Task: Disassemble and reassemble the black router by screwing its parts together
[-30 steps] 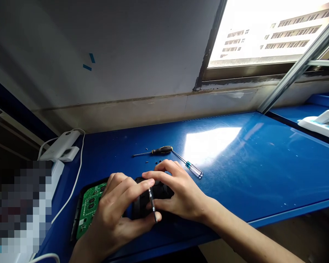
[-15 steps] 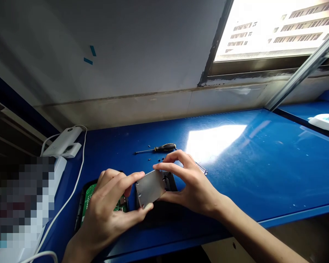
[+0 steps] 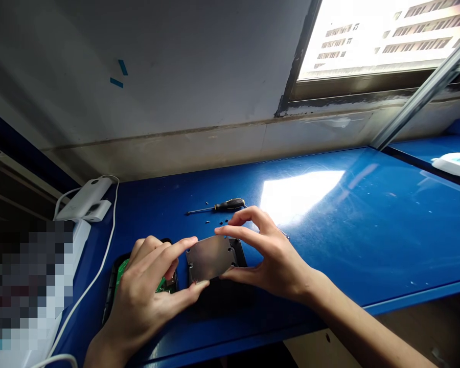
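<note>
Over the glossy blue table [image 3: 368, 220], both hands [image 3: 145, 289] [image 3: 278, 258] pinch a flat, notched metal plate [image 3: 210, 258] by its edges.

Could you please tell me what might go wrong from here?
The metal plate is pinched only at its edges by the left hand and right hand, so it might slip.

The small loose pieces lie on the table near the right hand's fingers; a stray knock could scatter them.

The green circuit board is exposed beside the left hand, so it could perhaps get bumped.
</note>
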`<state>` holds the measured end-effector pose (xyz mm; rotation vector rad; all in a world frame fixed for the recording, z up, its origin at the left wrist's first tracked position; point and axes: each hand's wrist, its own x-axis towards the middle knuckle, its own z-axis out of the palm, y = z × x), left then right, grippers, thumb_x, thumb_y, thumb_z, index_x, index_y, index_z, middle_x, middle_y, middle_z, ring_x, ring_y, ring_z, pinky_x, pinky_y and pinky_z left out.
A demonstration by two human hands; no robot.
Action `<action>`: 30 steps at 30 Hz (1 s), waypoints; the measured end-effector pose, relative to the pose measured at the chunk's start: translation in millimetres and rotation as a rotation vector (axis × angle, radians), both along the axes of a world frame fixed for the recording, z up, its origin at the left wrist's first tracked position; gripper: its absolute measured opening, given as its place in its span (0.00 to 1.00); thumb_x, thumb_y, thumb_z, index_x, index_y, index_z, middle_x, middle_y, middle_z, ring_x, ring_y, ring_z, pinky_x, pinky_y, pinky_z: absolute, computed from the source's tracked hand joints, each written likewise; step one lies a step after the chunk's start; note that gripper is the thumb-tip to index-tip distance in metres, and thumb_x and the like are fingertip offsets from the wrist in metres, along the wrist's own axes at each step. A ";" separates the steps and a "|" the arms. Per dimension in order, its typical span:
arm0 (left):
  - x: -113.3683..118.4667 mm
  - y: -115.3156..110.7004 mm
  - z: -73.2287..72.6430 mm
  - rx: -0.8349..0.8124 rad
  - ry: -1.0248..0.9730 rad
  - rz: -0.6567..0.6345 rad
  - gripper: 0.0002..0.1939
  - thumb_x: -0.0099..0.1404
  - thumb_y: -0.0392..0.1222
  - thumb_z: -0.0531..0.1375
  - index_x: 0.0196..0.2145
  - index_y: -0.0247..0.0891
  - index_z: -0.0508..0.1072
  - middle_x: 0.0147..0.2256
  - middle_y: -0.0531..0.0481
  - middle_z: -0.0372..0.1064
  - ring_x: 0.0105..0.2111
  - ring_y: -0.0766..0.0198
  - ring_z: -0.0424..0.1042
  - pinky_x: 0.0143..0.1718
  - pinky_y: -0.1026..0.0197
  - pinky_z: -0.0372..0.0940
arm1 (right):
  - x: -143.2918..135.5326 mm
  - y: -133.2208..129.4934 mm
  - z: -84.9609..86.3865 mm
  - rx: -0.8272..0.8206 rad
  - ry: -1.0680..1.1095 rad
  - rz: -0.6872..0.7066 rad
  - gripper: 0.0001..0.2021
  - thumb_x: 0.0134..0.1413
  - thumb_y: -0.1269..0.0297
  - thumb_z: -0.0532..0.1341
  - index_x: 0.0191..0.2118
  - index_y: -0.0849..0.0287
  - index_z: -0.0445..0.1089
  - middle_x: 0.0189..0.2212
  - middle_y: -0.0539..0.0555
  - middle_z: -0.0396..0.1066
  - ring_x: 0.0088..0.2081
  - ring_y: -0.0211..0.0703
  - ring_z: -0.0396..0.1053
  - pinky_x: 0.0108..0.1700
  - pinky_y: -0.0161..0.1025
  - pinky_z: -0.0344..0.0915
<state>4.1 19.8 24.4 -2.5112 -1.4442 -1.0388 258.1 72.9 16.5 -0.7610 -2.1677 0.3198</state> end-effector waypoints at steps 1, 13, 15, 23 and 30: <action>-0.7 0.3 -0.1 -0.004 -0.001 0.004 0.21 0.70 0.46 0.66 0.58 0.43 0.71 0.27 0.58 0.61 0.29 0.62 0.61 0.34 0.58 0.60 | 0.4 0.3 0.1 -0.002 0.000 0.005 0.28 0.52 0.58 0.75 0.57 0.54 0.71 0.48 0.58 0.66 0.51 0.52 0.70 0.50 0.53 0.72; 5.1 7.9 -2.3 0.078 0.084 -0.016 0.16 0.70 0.39 0.64 0.54 0.33 0.74 0.25 0.58 0.56 0.26 0.62 0.58 0.31 0.60 0.58 | -1.2 -1.6 1.6 0.029 0.003 0.081 0.27 0.57 0.58 0.73 0.59 0.56 0.69 0.48 0.59 0.67 0.49 0.50 0.70 0.50 0.49 0.74; 6.3 8.4 -4.3 0.102 0.105 -0.019 0.15 0.71 0.39 0.63 0.53 0.31 0.74 0.24 0.58 0.56 0.26 0.62 0.58 0.32 0.59 0.58 | -2.4 -2.5 1.6 0.041 0.008 0.095 0.27 0.57 0.57 0.72 0.59 0.57 0.68 0.47 0.59 0.68 0.48 0.49 0.70 0.49 0.48 0.74; 15.4 8.9 -4.7 0.159 0.126 -0.046 0.13 0.72 0.37 0.63 0.51 0.29 0.74 0.25 0.55 0.62 0.27 0.61 0.61 0.33 0.57 0.59 | -10.6 -5.0 -1.1 0.060 -0.018 0.094 0.24 0.59 0.59 0.71 0.58 0.58 0.69 0.46 0.58 0.71 0.45 0.47 0.71 0.46 0.46 0.73; 20.3 7.6 -1.5 0.190 0.097 -0.083 0.15 0.74 0.45 0.63 0.50 0.31 0.72 0.24 0.55 0.63 0.27 0.60 0.62 0.32 0.57 0.59 | -13.3 -7.5 -4.7 0.044 -0.027 0.141 0.37 0.57 0.51 0.71 0.68 0.55 0.59 0.48 0.59 0.71 0.46 0.49 0.71 0.48 0.47 0.72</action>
